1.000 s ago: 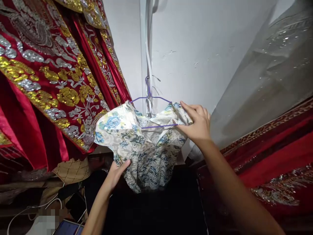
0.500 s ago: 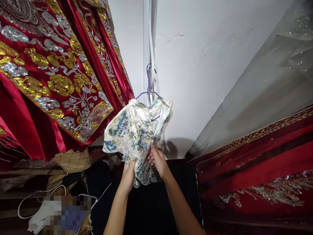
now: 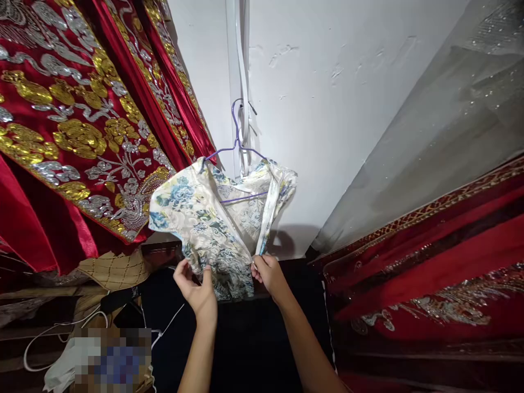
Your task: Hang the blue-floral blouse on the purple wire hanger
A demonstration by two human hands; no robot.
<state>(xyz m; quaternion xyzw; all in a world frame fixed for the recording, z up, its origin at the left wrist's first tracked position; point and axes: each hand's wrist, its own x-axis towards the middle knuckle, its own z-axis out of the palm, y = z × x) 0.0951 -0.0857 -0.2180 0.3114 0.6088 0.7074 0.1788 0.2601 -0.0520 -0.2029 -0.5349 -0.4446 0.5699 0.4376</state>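
White plastered wall point(image 3: 335, 136) filled the upper centre of the frame, with a pale vertical strip point(image 3: 239, 65) running down it. A purple wire hanger point(image 3: 236, 143) hung from that strip by its hook. On the hanger sat a small cream garment with blue floral print point(image 3: 204, 218), bunched and twisted, its front edges drawn down toward the lower centre.

Left hand point(image 3: 197, 289), lower centre: fingers curled, pinching the garment's bottom hem. Right hand point(image 3: 268, 273), just beside it: thumb and fingers closed on the edge of the front panel where the two sides met.

Red robes with gold and silver embroidery point(image 3: 82, 136) hung across the upper left, close against the garment's left sleeve. A clear plastic cover point(image 3: 429, 136) draped over more red cloth point(image 3: 429, 262) at right. Tan quilted fabric point(image 3: 114, 270) and white cables point(image 3: 61, 333) lay at lower left.

Risks, as judged: a downward tug from both hands could slip the thin hook off its hold, or drag a shoulder off the wire. The sleeve could also snag on the sequinned embroidery beside it.
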